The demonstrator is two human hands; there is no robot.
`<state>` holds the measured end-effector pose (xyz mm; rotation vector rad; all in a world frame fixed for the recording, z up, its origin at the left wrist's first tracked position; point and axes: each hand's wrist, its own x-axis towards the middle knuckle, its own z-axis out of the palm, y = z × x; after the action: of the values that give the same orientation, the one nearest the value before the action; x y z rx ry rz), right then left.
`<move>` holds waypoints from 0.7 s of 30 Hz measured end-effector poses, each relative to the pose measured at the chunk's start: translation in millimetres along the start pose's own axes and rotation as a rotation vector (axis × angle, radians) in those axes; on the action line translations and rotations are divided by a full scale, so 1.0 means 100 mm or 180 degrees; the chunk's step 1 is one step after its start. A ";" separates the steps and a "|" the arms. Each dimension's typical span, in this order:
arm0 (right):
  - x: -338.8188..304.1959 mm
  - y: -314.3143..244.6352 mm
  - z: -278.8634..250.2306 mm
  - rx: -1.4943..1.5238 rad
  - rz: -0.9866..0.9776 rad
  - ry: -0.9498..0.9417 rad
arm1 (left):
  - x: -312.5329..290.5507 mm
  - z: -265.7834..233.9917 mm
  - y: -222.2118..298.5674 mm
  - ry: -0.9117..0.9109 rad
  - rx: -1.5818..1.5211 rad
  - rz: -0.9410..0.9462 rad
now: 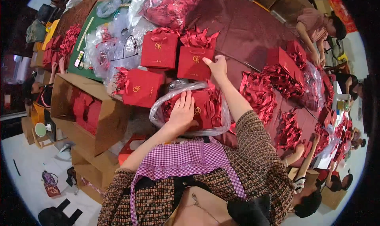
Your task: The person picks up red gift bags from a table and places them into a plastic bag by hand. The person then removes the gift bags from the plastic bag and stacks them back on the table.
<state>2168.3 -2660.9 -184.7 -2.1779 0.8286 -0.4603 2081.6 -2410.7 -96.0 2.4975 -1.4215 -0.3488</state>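
Here's my left hand point(183, 109), laid palm-down with the fingers stretched out and the thumb set wide, pressing onto the red bags point(204, 113) packed inside a clear plastic bag point(156, 111) right in front of me. No closed grip there, just a flat hand on top!

Over to my right hand point(217, 68), reaching farther out: its thumb lies on the face of a red gift bag point(192, 71) with gold print, right at that bag's right edge. Some of my fingers are hidden, so I can't tell whether the grip is closed on it. That gift bag sits just beyond the plastic bag, with shiny red ribbons point(200, 38) bunched at its far end.

Just left of it lies a second gift bag point(158, 50), and nearer to me on the left, a tilted third one point(140, 89). Farther off, a stuffed plastic sack point(174, 6) rests on the dark red table cover point(241, 28); a pair of glasses point(128, 48) lies on crumpled plastic to the left. An open cardboard box point(113, 127) stands near left, red pieces inside. And on the right, more ribbon heaps point(257, 91), with co-workers' hands beyond!
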 end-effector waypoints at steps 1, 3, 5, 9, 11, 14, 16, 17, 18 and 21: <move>-0.06 -0.09 0.04 0.0093 -0.0017 -0.0096 | -0.03 -0.01 -0.02 -0.0023 0.0027 -0.0077; -0.09 -0.20 0.01 0.0121 0.0081 -0.0167 | -0.03 -0.05 0.01 -0.0062 0.0090 -0.0198; -0.09 -0.25 -0.03 0.0176 0.0296 -0.0412 | -0.03 -0.07 0.01 -0.0042 0.0094 -0.0173; -0.02 -0.24 -0.08 0.0351 0.0173 -0.0116 | 0.01 -0.08 0.04 0.0016 0.0059 -0.0146; 0.01 -0.26 -0.08 0.0307 0.0198 -0.0093 | 0.00 -0.08 0.04 0.0011 0.0091 -0.0134; 0.13 -0.27 -0.09 0.0765 0.0099 -0.0201 | -0.01 -0.07 0.03 0.0087 0.0142 -0.0112; 0.25 -0.18 -0.05 0.1058 0.0086 -0.0023 | 0.02 -0.10 0.05 0.0065 0.0159 -0.0097; 0.32 -0.19 0.00 0.1340 0.0249 0.0005 | 0.02 -0.11 0.05 0.0055 0.0174 -0.0102; 0.35 -0.19 0.01 0.1358 0.0255 0.0001 | 0.02 -0.12 0.05 0.0011 0.0209 -0.0134; 0.42 -0.15 0.10 0.1059 0.0536 0.0006 | 0.03 -0.15 0.05 -0.0034 0.0231 -0.0184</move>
<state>2210.2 -2676.4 -176.8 -1.7880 0.8615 -0.4780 2084.2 -2413.9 -80.6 2.6027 -1.3922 -0.3276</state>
